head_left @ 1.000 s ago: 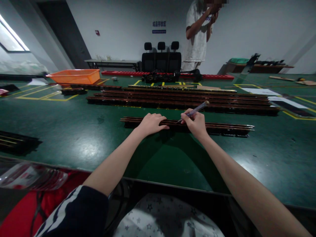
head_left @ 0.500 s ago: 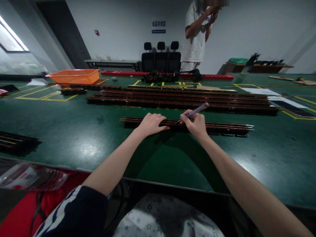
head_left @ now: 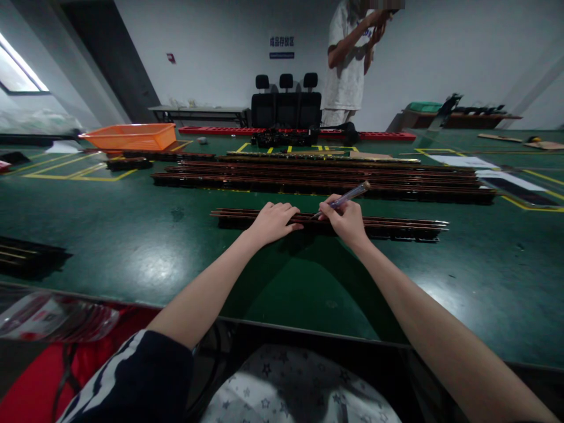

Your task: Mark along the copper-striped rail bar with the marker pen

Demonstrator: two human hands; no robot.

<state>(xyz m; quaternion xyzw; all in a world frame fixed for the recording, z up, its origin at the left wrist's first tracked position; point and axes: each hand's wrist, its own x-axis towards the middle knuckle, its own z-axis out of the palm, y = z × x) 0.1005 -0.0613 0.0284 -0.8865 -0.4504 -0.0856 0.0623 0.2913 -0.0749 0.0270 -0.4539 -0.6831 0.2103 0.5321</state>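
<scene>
A narrow bundle of long dark strips with reddish-brown edges (head_left: 400,224) lies crosswise on the green table in front of me. My left hand (head_left: 275,222) is laid over its left-middle part, fingers across the top and thumb along the near side, holding it. In my right hand (head_left: 346,220) is a clear-barrelled pen (head_left: 348,195), pinched between thumb and fingers. The pen leans up to the right, and its tip is down at the strips, just right of my left thumb. Whether the tip touches them is too small to tell.
Behind the bundle lies a wider stack of similar strips (head_left: 321,179). An orange bin (head_left: 132,137) stands at the far left, more strips (head_left: 30,255) at the near left. White papers (head_left: 511,179) lie on the right. Across the table stands a person (head_left: 346,70).
My left hand has shifted slightly right along the strips, closer to the pen tip. The pen stays in my right hand at nearly the same tilt. The whole view has drifted a little.
</scene>
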